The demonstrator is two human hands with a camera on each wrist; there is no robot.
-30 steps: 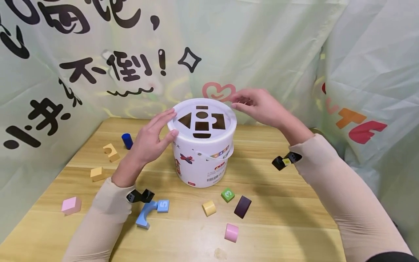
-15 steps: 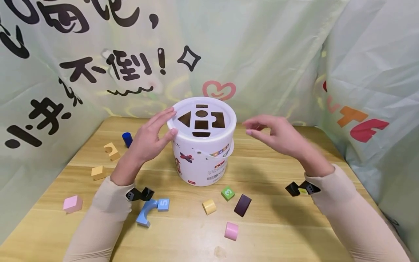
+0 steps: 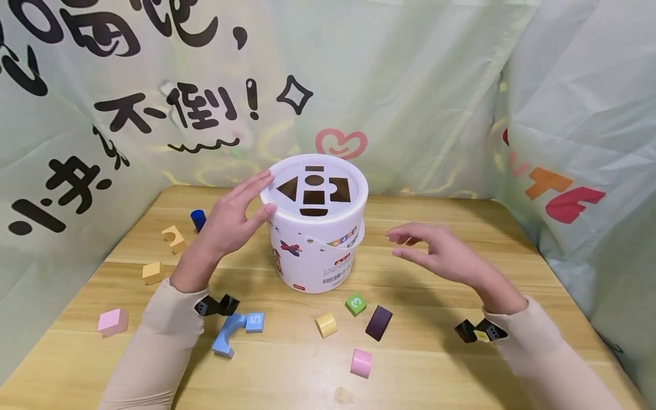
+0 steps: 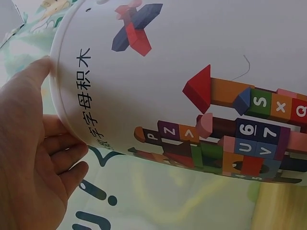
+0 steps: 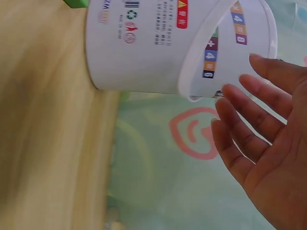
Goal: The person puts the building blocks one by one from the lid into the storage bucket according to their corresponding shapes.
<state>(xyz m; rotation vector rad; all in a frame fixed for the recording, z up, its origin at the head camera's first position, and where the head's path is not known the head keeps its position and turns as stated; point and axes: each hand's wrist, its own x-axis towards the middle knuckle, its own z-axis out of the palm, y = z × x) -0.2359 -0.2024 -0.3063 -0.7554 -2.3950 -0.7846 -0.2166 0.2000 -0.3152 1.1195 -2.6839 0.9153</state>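
A white bucket [image 3: 314, 256] stands upright on the wooden table, its lid [image 3: 314, 162] cut with several shaped holes. My left hand [image 3: 225, 219] rests against the left side of the lid's rim, fingers extended; the left wrist view shows the thumb and fingers [image 4: 67, 155] at that rim. To the right of the bucket, apart from it, my right hand [image 3: 446, 250] hovers over the table with loosely bent fingers and nothing in them. The bucket's handle [image 5: 189, 72] hangs at its side. Nearest below the right hand lie a dark purple block [image 3: 379, 323] and a green block [image 3: 356, 304].
Near the front lie a yellow half-round block [image 3: 326, 325], a pink one [image 3: 361, 363], a blue arch [image 3: 228, 336] and a blue square block [image 3: 254, 322]. On the left are a pink block [image 3: 113, 322], two yellow blocks and a blue cylinder [image 3: 198, 220]. Printed cloth hangs behind.
My right hand has come away from beside the lid's right rim, moving right and down toward the table. The left hand keeps its place on the lid's rim.
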